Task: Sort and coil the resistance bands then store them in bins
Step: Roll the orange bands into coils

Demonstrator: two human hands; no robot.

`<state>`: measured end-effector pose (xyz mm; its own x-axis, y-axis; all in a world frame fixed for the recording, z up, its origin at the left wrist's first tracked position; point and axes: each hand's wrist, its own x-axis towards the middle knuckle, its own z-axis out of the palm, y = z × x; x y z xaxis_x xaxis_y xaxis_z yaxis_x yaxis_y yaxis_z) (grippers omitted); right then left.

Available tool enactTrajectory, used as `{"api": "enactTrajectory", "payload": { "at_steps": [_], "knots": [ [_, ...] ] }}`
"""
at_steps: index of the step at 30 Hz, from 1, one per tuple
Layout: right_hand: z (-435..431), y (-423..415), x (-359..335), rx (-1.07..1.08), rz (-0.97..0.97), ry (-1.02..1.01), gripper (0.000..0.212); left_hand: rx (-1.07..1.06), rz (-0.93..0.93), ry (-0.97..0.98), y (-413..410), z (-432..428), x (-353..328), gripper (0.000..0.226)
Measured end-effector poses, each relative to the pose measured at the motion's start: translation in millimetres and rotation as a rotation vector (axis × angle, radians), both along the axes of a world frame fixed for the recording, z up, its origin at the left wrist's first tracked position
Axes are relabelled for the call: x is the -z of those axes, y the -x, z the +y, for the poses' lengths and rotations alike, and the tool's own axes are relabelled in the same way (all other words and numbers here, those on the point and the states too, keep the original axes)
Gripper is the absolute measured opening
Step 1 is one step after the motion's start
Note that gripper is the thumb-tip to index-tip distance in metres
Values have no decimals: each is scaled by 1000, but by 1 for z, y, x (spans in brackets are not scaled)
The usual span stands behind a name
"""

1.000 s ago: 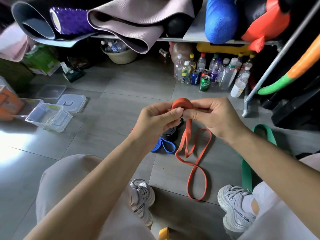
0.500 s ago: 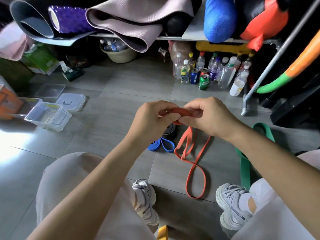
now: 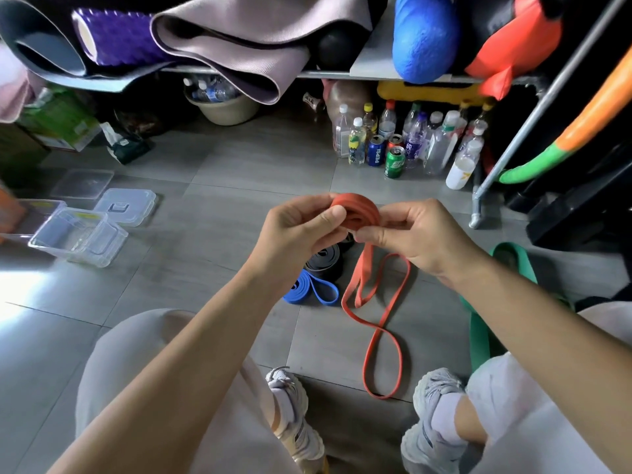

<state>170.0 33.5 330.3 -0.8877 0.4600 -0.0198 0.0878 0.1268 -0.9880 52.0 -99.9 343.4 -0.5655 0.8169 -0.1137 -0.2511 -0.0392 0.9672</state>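
both hands pinch the orange band — left hand curls round its coiled part, right hand grips beside it. the loose tail trails onto the floor.

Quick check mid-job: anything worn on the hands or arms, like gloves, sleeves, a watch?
No. The left hand and right hand are bare: no gloves, rings or watch visible. The left forearm and right forearm are uncovered, with no sleeve in view.

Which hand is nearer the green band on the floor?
Right. The right hand pinches the orange coil just left of the green band; the left hand grips the coil's other side, farther away.
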Motion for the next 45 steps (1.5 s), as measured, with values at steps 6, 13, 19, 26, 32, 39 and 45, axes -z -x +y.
{"api": "enactTrajectory", "payload": {
  "at_steps": [6,13,19,26,32,39,45],
  "knots": [
    [14,-2,4,-6,-173,-292,20,83,767,322,4,12,0,21],
    [10,-2,4,-61,-238,-457,11,171,1051,408,3,14,6,11],
    [18,-1,-8,-69,-174,-299,19,78,919,395,8,10,3,30],
    [4,8,4,0,53,-21,26,-21,404,130,4,2,3,17],
    [2,5,11,21,-121,-471,16,-3,879,382,7,0,13,18],
    [4,5,13,-20,-198,-634,13,58,1174,435,6,4,23,17],
    [13,4,3,28,-56,-305,26,-80,612,227,6,8,16,30]
  ]
}}
